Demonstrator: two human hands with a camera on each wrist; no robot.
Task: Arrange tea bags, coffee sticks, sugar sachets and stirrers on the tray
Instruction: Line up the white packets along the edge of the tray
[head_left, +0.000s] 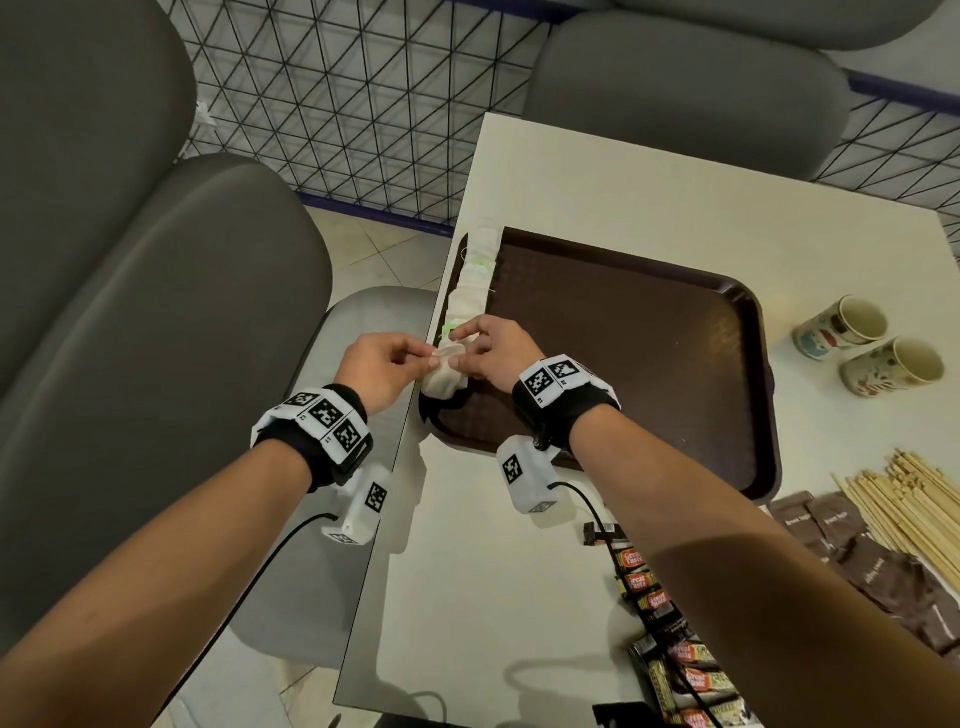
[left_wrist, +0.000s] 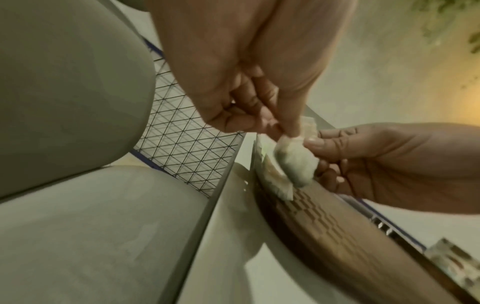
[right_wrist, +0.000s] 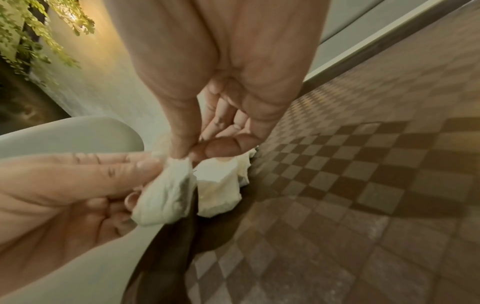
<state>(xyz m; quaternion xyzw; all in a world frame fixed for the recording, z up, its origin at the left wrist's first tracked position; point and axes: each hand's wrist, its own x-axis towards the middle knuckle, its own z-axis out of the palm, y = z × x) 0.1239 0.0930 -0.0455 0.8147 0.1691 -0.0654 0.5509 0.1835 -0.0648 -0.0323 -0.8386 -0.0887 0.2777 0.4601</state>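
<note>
A white tea bag (head_left: 441, 382) (left_wrist: 296, 162) (right_wrist: 166, 197) hangs just above the near-left corner of the dark brown tray (head_left: 623, 338). My left hand (head_left: 423, 358) (left_wrist: 288, 131) pinches its top edge between thumb and fingertip. My right hand (head_left: 467, 353) (right_wrist: 182, 154) pinches the same top edge from the other side. A row of tea bags (head_left: 475, 280) lies along the tray's left rim, and the nearest of them (right_wrist: 218, 193) sits right under the held bag. Coffee sticks (head_left: 670, 649), brown sugar sachets (head_left: 857, 551) and wooden stirrers (head_left: 909, 499) lie on the table at the near right.
Two patterned paper cups (head_left: 841, 322) (head_left: 893, 364) lie on their sides right of the tray. The white table's left edge (head_left: 405, 467) runs close beside the tray. Grey chairs (head_left: 156, 312) stand to the left, with a black wire-mesh fence (head_left: 337, 104) behind.
</note>
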